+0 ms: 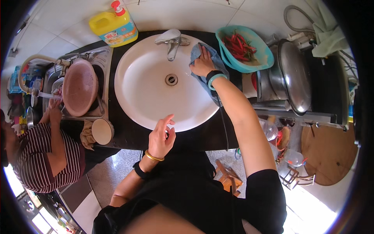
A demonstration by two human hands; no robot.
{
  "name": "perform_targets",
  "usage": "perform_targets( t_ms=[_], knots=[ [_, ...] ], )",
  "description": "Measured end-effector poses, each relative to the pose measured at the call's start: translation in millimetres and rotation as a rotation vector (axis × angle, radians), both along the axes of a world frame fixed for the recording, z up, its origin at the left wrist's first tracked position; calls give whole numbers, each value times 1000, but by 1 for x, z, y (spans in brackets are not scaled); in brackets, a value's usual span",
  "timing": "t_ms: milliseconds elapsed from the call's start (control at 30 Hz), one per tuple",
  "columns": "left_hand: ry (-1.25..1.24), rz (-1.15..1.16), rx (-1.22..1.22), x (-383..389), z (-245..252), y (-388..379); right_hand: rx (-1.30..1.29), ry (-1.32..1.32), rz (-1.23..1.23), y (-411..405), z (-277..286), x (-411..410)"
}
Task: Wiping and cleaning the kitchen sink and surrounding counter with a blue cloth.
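Note:
My right hand (203,65) presses flat on a blue-grey cloth (217,60), which lies over the right rim of a white oval washbasin (140,87). Over the basin's front rim hangs my left hand (162,136), its fingers partly curled and holding nothing. A chrome single-lever faucet (173,44) stands at the back of the basin, above the metal drain (171,79). Just right of the cloth, a teal plastic basin (263,55) holds red chili peppers (239,46).
A yellow pump bottle (117,29) stands at the back left. Further left, a pink plastic colander (79,87) sits over a steel sink, where another person (49,155) works. A bowl (102,131) stands near the front edge; a domed metal lid (295,76) is at the right.

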State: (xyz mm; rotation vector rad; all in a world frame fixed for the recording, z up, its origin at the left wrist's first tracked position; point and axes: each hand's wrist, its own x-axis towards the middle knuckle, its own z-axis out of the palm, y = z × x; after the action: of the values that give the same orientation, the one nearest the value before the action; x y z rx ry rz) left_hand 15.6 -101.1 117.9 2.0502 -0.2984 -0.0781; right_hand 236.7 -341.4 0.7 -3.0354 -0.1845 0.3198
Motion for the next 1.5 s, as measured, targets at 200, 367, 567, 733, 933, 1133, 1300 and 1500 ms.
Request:
perform_targets(
  t_ms=[200,367,567,733,933,1133,1300,1500],
  knots=[
    [-5,54,14,5,0,6,-85,143,12,14,26,32],
    [-31,85,31,-5,-2,14,-153,151,-26,1,8,49],
    [-24,127,-14,-14,-6,35,-101,157,-21,-13,12,-9],
    [-26,62,-98,-2,0,50,23,110,-105,-50,-1,-120],
    [-117,54,-207,5,-1,76,178,90,-327,-11,-17,-262],
    [12,-60,-225,-9,-6,99,132,146,-360,106,9,-299],
    [-38,-31,-324,-19,-14,117,264,82,-48,204,25,-310],
    [-18,92,-224,-46,-9,146,478,-156,210,277,7,-295]
  ],
)
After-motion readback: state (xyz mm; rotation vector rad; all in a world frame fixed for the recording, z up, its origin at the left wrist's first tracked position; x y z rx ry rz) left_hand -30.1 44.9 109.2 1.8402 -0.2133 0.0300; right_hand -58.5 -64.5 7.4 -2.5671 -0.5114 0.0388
